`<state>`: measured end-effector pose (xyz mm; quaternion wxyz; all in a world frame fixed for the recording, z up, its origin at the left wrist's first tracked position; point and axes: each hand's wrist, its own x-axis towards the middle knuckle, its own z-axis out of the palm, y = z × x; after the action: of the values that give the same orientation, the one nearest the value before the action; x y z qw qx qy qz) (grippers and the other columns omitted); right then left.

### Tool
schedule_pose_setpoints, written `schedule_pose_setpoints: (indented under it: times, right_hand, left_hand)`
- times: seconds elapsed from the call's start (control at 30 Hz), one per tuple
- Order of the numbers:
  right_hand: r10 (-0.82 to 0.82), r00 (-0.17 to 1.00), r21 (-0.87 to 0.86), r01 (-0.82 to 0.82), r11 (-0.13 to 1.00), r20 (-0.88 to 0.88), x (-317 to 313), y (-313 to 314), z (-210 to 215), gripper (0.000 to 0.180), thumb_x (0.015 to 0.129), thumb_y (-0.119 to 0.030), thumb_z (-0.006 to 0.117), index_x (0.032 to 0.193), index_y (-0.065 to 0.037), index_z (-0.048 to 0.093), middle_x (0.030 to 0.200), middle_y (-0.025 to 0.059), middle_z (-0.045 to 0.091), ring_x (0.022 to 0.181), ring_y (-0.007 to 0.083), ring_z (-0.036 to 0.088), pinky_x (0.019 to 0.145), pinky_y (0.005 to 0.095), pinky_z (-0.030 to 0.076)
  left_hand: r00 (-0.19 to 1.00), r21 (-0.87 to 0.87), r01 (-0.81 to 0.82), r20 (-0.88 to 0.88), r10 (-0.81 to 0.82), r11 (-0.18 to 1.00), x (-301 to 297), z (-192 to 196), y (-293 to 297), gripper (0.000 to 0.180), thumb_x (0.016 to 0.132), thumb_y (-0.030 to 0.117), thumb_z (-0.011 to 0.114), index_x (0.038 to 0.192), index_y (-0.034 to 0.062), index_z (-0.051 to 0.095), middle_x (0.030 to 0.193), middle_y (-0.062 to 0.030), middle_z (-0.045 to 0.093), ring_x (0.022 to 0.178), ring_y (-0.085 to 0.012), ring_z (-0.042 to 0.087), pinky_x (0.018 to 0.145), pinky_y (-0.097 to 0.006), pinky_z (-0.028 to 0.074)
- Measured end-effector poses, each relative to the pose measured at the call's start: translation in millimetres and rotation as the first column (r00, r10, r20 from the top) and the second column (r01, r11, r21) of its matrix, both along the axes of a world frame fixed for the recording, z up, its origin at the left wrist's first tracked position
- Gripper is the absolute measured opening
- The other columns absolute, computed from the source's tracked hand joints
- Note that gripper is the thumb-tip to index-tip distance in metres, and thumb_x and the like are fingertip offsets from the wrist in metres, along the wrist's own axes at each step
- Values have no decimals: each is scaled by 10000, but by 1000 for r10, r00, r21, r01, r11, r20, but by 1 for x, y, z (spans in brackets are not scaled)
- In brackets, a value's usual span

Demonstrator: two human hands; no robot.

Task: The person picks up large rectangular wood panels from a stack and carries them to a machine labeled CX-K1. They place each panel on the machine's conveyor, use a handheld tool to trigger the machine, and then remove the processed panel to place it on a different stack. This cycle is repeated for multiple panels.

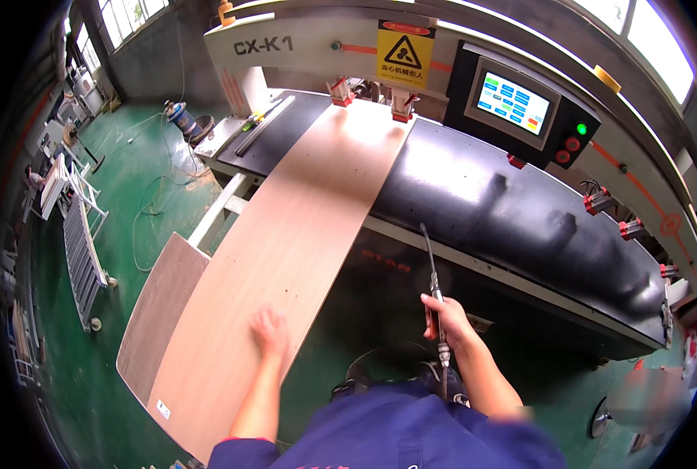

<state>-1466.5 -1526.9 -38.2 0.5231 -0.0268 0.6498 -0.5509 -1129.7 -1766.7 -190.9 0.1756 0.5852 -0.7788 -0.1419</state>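
My left hand [271,331] lies flat, fingers spread, on a long light wood-grain panel [301,227] that runs from near me up onto the black machine bed [481,203]. The panel's far end sits under two red clamps [370,98] at the machine's rear. My right hand [448,322] grips an air blow gun [436,301] with a long thin metal nozzle pointing away from me toward the bed's front edge. A hose hangs from the gun's base. A second, darker panel [157,313] lies under the first, showing at its left side.
A control box with a touchscreen [514,102] and a green and red buttons stands at the back right. A yellow warning sign [404,53] hangs on the machine's beam. A roller rack [82,250] and a cable lie on the green floor at left.
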Motion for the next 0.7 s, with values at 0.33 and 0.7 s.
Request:
schedule_pose_setpoints:
  times: [0.33, 0.7]
  right_hand:
    - [-58, 998, -73, 55, 996, -32, -61, -59, -7, 355, 917, -341, 650, 716, -78, 523, 524, 59, 513, 378, 212, 551, 367, 322, 468]
    - [447, 887, 28, -447, 894, -111, -105, -78, -9, 358, 903, -357, 657, 701, -98, 514, 520, 49, 503, 377, 182, 506, 372, 303, 424]
  left_hand:
    - [18, 724, 515, -544, 839, 459, -60, 13, 110, 720, 966, 563, 471, 1402, 23, 279, 1247, -197, 557, 1039, -294, 598, 909, -442, 497]
    - [-534, 757, 176, -464, 707, 629, -87, -25, 112, 518, 993, 550, 425, 1265, 115, 492, 1161, -99, 545, 922, -187, 565, 891, -372, 481]
